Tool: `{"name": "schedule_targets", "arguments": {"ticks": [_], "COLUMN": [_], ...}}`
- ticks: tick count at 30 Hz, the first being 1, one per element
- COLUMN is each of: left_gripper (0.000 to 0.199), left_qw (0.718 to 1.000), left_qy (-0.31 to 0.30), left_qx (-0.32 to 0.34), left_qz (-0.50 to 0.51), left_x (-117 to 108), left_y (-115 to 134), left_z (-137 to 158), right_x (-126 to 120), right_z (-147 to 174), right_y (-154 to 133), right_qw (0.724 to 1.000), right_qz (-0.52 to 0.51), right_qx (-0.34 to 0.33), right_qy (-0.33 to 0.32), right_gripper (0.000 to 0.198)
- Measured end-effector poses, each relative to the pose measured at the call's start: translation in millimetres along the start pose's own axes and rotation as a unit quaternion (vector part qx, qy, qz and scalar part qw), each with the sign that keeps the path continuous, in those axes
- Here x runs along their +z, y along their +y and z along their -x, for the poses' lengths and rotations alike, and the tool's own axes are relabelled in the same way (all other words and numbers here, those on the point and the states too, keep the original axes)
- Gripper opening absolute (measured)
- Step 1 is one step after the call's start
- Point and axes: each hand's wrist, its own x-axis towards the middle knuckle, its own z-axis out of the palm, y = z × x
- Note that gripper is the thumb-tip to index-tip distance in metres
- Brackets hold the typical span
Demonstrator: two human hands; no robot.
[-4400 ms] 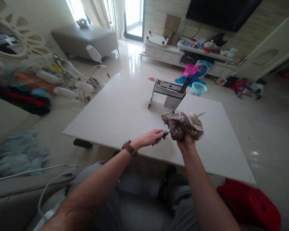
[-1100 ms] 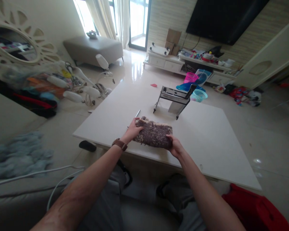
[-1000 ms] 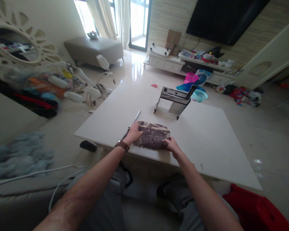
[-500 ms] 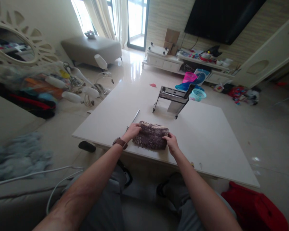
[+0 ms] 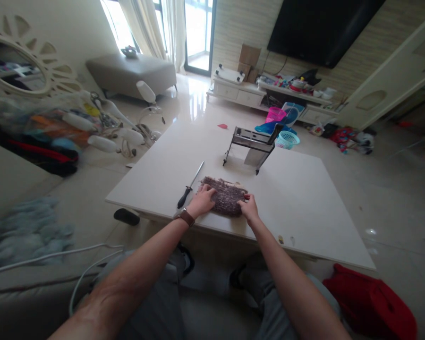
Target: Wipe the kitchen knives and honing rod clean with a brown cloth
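Note:
A folded, shaggy brown cloth [image 5: 229,198] with a paler far edge lies on the white table [image 5: 290,203] near its front edge. My left hand [image 5: 203,200], with a brown watch strap at the wrist, rests over the left part of the cloth. Its fingers are bent and press onto the pile. At the right edge, my right hand [image 5: 249,208] pinches the cloth between thumb and fingers. Just left of the cloth lies a sharpening steel [image 5: 191,184] with a black handle, apart from my left hand.
Farther back on the table stands a metal frame [image 5: 251,141] with short legs and a dark upright handle. A small red piece [image 5: 222,126] lies at the far side. Small bits [image 5: 281,239] sit by the front edge. A red bag-like thing [image 5: 368,302] is at lower right.
My left hand has moved from the cloth's left edge inward onto its top, uncovering the steel's black handle. My right hand stays at the right edge. The cloth looks flatter.

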Motion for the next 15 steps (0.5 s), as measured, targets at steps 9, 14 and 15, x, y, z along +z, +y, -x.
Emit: {"name": "schedule_targets", "arguments": {"ticks": [9, 14, 15], "left_gripper": [0.066, 0.068, 0.067], "left_qw": [0.996, 0.996, 0.997], "left_qy": [-0.061, -0.059, -0.058], "left_qx": [-0.051, -0.033, -0.034], "left_qz": [-0.048, -0.050, -0.047], "left_x": [-3, -4, -4], "left_y": [20, 30, 32], "left_z": [17, 20, 21], "right_x": [-23, -73, -82], "right_z": [-5, -65, -81], "right_y": [-17, -80, -99], "right_qw": [0.992, 0.976, 0.973], "right_qz": [0.055, 0.116, 0.125], "right_qx": [-0.113, -0.146, -0.151], "right_qy": [0.032, 0.109, 0.119], "right_gripper": [0.052, 0.058, 0.060]}}
